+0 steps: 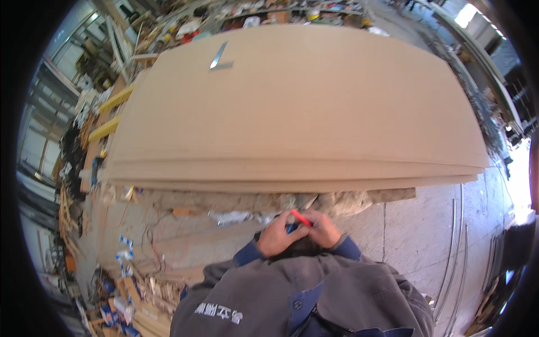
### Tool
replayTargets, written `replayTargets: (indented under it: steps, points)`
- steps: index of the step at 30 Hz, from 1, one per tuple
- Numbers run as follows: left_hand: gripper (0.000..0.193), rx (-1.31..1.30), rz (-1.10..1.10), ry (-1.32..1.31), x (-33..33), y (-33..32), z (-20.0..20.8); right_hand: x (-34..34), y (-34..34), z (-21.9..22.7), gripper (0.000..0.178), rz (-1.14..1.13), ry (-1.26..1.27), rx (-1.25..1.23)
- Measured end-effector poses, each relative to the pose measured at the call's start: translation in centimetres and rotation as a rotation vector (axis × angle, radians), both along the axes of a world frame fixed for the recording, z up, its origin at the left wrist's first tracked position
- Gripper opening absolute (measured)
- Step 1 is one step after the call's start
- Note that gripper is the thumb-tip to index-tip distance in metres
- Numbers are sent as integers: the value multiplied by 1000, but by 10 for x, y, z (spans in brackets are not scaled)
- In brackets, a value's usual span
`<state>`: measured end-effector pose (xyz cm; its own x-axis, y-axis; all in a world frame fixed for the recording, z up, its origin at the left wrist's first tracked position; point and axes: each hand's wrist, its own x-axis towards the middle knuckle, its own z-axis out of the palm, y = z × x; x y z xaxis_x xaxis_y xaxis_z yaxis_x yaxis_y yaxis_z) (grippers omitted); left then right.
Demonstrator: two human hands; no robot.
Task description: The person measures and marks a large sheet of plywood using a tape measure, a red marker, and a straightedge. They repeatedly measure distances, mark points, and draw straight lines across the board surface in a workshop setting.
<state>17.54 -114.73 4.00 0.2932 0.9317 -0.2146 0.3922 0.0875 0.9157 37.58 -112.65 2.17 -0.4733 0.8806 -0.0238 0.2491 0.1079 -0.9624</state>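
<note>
Close to my body, in front of the stack's near edge, my left hand [274,235] and my right hand [323,229] are drawn together. A short, bright red stick [301,218] slants between them; its lower end lies in the closed fingers of my right hand. A small blue thing [291,228] shows by the fingers of my left hand, which are also closed. Its kind is mostly hidden. Beyond my hands lies a stack of large light-brown boards [297,112]. A metal L-shaped square [220,62] rests on top, toward the far left, apart from both hands.
Yellow bars [105,129] stick out at the stack's left side. Wood scraps [147,300] are heaped on the floor at lower left. Long thin metal rods [453,264] lie on the concrete floor [404,236] at right. Clutter [258,19] lines the far side.
</note>
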Motion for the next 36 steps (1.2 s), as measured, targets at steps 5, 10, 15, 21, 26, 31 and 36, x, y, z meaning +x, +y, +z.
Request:
replayTargets:
  steps: [5, 10, 15, 21, 26, 31, 36]
  points:
    - [65, -338, 1, -600, -10, -1, -10, 0, 0, 17, 33, 126, 188, -56]
    - [68, -887, -14, -1092, -17, 3, -2, 7, 1, 27, 37, 247, 346, -307]
    - [53, -602, 58, -758, -29, -6, -39, 3, -11, 2, 34, 205, 262, -471]
    - [56, -287, -141, -75, -38, 13, 25, -3, -5, 9, 30, 173, 133, -269]
    - [84, 34, -251, -51, -29, -3, 4, -20, -7, -8, 31, 187, 60, 65]
    - [74, -122, -154, -233, -37, -6, -16, -20, -8, -6, 30, 54, 45, 137]
    - [31, -109, -102, -122, -69, -9, -19, 86, 30, 18, 32, -479, 21, -80]
